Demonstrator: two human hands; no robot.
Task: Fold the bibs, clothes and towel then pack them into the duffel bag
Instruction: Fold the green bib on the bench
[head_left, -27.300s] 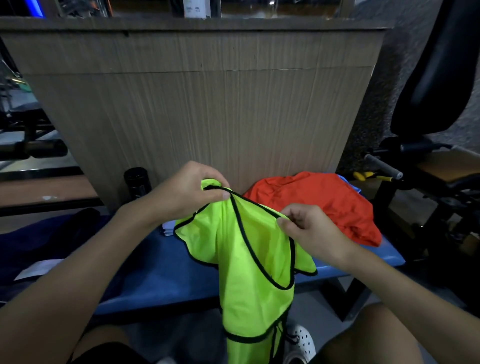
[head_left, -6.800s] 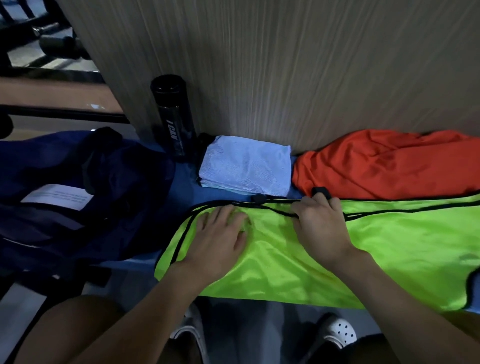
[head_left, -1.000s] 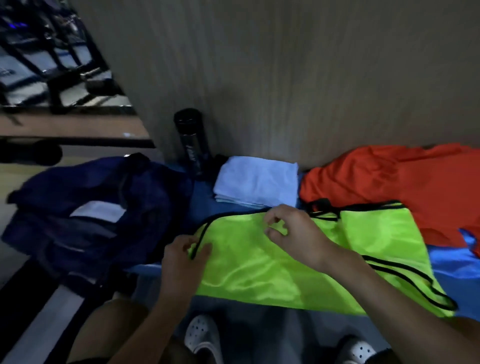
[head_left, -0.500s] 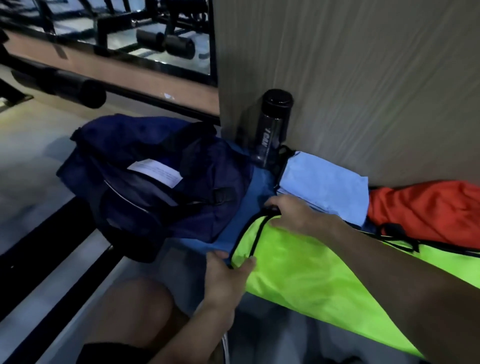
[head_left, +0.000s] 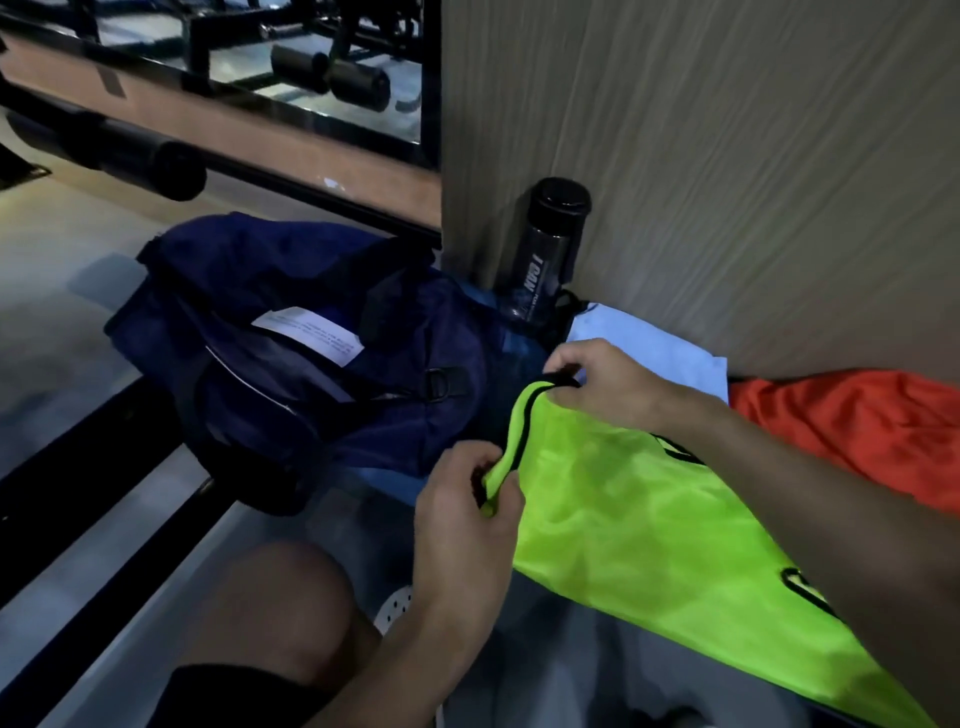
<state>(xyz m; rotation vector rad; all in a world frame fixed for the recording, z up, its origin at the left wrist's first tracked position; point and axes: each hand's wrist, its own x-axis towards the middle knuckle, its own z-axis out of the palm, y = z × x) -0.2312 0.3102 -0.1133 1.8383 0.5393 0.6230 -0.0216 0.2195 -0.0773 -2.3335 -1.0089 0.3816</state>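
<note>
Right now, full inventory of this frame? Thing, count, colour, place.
bench: 1, blue, across the middle, mostly covered
wood panel: 1, grey-brown, behind the bench
bib: 1, neon yellow-green with black trim, on the bench, centre-right
duffel bag: 1, navy with a white label, left of the bib
towel: 1, light blue, folded, behind the bib
orange garment: 1, orange, crumpled, far right
bottle: 1, black, upright against the wood panel
roller pads: at least 3, black, top left
shoe: 1, white, floor below
left hand: 1, pinches the bib's near corner
right hand: 1, pinches the bib's far corner
</note>
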